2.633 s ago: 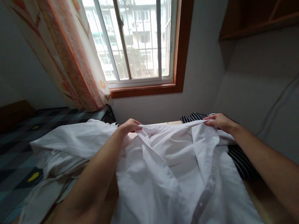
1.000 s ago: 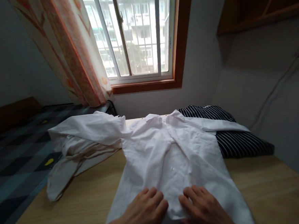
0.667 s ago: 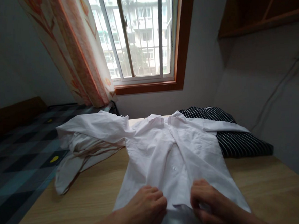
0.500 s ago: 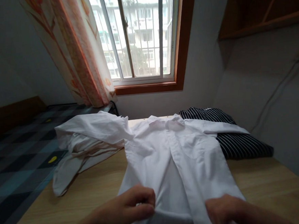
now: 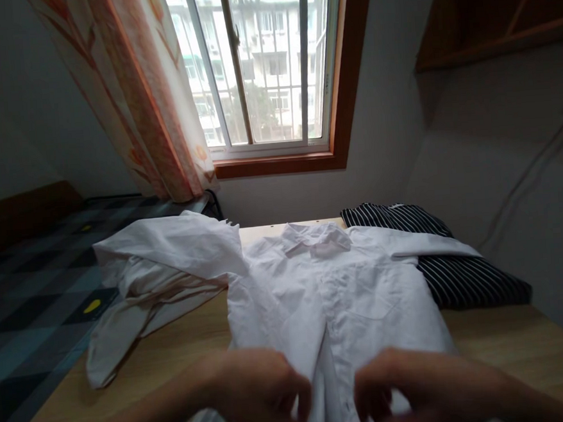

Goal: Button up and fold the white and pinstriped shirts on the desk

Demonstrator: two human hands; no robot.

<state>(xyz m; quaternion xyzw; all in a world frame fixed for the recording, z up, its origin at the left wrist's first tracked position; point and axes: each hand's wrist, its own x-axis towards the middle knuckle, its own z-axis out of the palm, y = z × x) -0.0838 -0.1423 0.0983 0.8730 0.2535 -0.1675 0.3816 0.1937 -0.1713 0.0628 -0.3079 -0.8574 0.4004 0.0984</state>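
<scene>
A white button-up shirt [image 5: 364, 295] lies spread face up on the wooden table, collar towards the window and front partly open. One sleeve stretches left over crumpled pale cloth; the other reaches right over a striped garment. My left hand [image 5: 265, 392] is closed at the lower edge of the view, on the left side of the shirt front. Opposite it, my right hand [image 5: 395, 389] is closed on the right front panel, by the button edge. Both sets of fingertips are blurred, with shirt fabric at them.
Black-and-white striped folded clothing [image 5: 474, 281] sits at the table's back right. Crumpled off-white cloth [image 5: 156, 284] lies at the left of the table [image 5: 493, 337]. Beyond is a bed with checked bedding [image 5: 28, 306]. A curtain [image 5: 134, 105] hangs beside the window; a wooden shelf [image 5: 496, 45] juts out at upper right.
Both hands have come closer together over the shirt front. The two front panels lie nearer each other, and the gap between them has narrowed. The collar now lies more open.
</scene>
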